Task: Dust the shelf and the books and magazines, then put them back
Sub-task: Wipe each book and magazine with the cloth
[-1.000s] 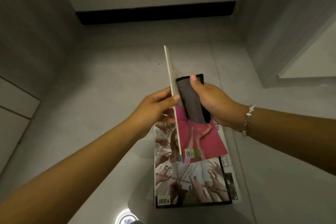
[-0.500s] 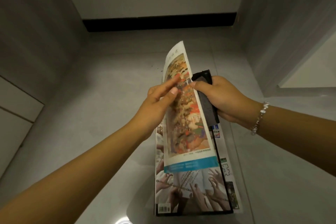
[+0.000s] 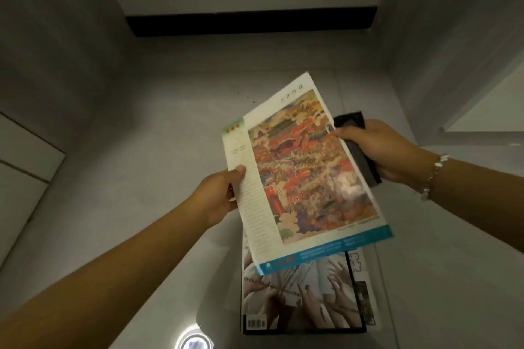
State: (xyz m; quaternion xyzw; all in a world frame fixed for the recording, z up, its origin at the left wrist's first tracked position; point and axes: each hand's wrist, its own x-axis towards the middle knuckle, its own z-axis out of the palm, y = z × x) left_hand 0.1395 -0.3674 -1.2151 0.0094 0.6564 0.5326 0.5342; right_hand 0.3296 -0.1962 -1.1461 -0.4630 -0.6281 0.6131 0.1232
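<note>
Head view: thin, glossy magazine (image 3: 306, 170), light and floppy-looking, is pinched at its left edge by the left hand (image 3: 219, 197), while the right hand (image 3: 380, 147) steadies the far edge, its grip clenched round a dark cloth (image 3: 358, 156).

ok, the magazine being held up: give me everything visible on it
The magazine is thin, glossy and closed, held flat-on to the camera and tilted, above a stack of magazines on the grey floor. The visible cover has a large busy red-and-ochre painting, a pale text column along its left side, a green tab at the top left corner and a blue band along the bottom. The left hand pinches its left edge, thumb on the cover; the right hand, also gripping a dark cloth, holds the right edge.
</note>
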